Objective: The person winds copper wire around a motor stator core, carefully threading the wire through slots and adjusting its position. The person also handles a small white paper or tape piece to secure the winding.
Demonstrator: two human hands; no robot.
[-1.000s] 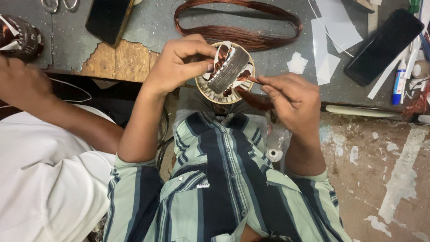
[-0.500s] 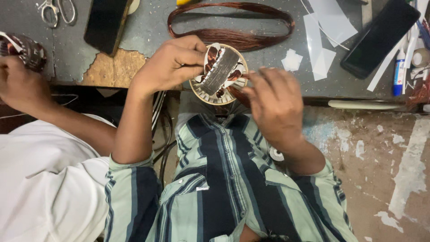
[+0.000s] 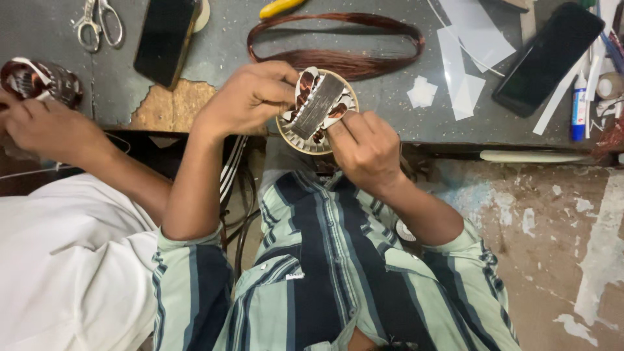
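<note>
While two hands (image 3: 250, 101) (image 3: 364, 146) grip one stator (image 3: 316, 109), two phones (image 3: 166, 39) (image 3: 547, 57) lie nearby.

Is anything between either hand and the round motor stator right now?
Nothing visible does. The left hand grips the stator at its left rim, and the right hand touches its lower right edge. The copper wire coil and scissors lie apart on the bench.

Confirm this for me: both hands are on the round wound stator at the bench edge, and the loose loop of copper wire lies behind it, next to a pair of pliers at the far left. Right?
Not quite. In the head view the tool at the far left is a pair of scissors, not pliers. The rest holds: the left hand and right hand are both on the round stator at the bench edge, and the copper wire loop lies behind it.
</note>
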